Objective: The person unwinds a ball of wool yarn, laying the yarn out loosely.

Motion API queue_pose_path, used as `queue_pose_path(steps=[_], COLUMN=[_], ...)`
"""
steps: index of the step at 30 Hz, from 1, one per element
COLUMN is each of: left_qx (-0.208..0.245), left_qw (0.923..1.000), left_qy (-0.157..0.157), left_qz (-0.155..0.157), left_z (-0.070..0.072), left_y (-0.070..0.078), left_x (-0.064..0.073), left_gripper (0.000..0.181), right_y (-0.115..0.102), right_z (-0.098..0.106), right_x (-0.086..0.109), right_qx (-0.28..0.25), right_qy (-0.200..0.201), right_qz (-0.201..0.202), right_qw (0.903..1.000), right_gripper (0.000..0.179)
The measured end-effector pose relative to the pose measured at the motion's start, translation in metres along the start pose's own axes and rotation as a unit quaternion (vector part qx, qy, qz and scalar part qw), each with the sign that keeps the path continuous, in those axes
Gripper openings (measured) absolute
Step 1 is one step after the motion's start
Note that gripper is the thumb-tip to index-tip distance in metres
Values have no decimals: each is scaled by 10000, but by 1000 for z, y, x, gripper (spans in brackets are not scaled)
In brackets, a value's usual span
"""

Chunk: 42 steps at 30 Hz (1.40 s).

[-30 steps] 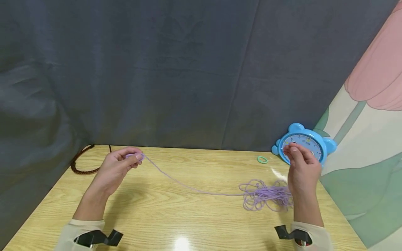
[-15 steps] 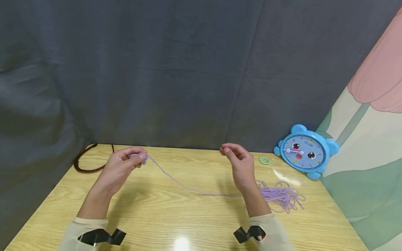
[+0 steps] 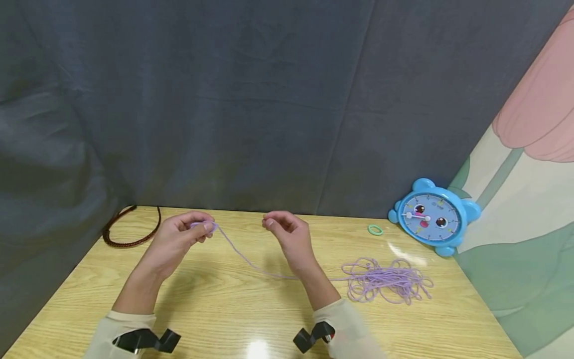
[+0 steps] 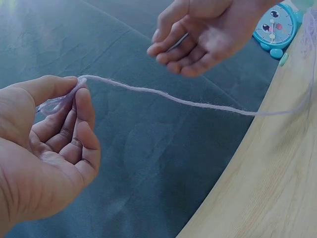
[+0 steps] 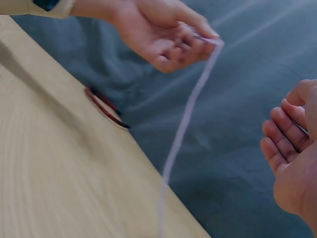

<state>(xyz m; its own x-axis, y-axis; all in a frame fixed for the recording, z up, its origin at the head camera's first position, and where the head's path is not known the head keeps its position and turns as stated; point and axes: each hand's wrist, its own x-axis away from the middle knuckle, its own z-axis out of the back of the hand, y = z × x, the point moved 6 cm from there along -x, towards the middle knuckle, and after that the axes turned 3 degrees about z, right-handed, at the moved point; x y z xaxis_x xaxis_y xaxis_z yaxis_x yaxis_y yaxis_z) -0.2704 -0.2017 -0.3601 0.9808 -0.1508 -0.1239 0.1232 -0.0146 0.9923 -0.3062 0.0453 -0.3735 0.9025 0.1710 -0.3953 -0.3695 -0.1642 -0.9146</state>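
My left hand (image 3: pixel 181 242) pinches gathered strands of purple yarn (image 4: pixel 81 82) between thumb and fingertips, raised over the left half of the table. From that pinch a single strand (image 4: pixel 198 104) sags down and runs right to a loose tangle of the same yarn (image 3: pixel 385 280) lying on the table. My right hand (image 3: pixel 291 242) hovers in the air right of the left one, with relaxed, slightly bent fingers (image 5: pixel 280 131) and nothing in them. Its forearm crosses in front of part of the strand in the head view.
A dark reddish-brown braided cord (image 3: pixel 127 244) lies at the far left of the wooden table (image 3: pixel 251 319). At the back right sit a small green ring (image 3: pixel 374 230) and a blue animal-shaped clock (image 3: pixel 432 217). A dark cloth (image 3: pixel 233 109) hangs behind the table.
My right hand has swept left from in front of the clock, over the yarn tangle, toward the left hand. The left hand keeps its pinch and has shifted slightly right.
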Motion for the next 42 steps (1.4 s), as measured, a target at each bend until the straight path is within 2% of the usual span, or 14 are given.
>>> queue_pose_path(steps=[5, 11, 16, 20, 25, 32, 38, 42], left_qx=[-99, -252, -219, -298, -411, -300, -192, -258], left_qw=[9999, 9996, 9997, 9993, 9989, 9992, 9993, 9994], left_qy=[-16, -113, -146, -208, -221, -237, -236, -124], left_qz=[40, 21, -3, -29, -36, -129, -205, -201], left_z=[-3, -8, -8, -10, -9, -7, -6, -3], left_y=[-2, -2, -2, -2, -2, 1, 3, 3], left_x=[0, 0, 0, 0, 0, 0, 1, 1], left_gripper=[9, 10, 10, 13, 18, 20, 16, 24], right_y=[9, 13, 18, 19, 16, 6, -1, -4], right_z=[-27, -53, -65, -67, -57, -25, -1, 15], right_x=[6, 11, 13, 16, 17, 17, 17, 18], right_qx=[-66, -43, -4, 36, 118, 6, 55, 55], right_qy=[-325, -769, -992, -1062, -990, -483, -266, -131], right_qz=[-154, -56, -101, -186, -166, -225, -155, -92], right_qw=[9993, 9970, 9950, 9942, 9949, 9986, 9995, 9999], right_gripper=[20, 22, 21, 20, 22, 20, 14, 16])
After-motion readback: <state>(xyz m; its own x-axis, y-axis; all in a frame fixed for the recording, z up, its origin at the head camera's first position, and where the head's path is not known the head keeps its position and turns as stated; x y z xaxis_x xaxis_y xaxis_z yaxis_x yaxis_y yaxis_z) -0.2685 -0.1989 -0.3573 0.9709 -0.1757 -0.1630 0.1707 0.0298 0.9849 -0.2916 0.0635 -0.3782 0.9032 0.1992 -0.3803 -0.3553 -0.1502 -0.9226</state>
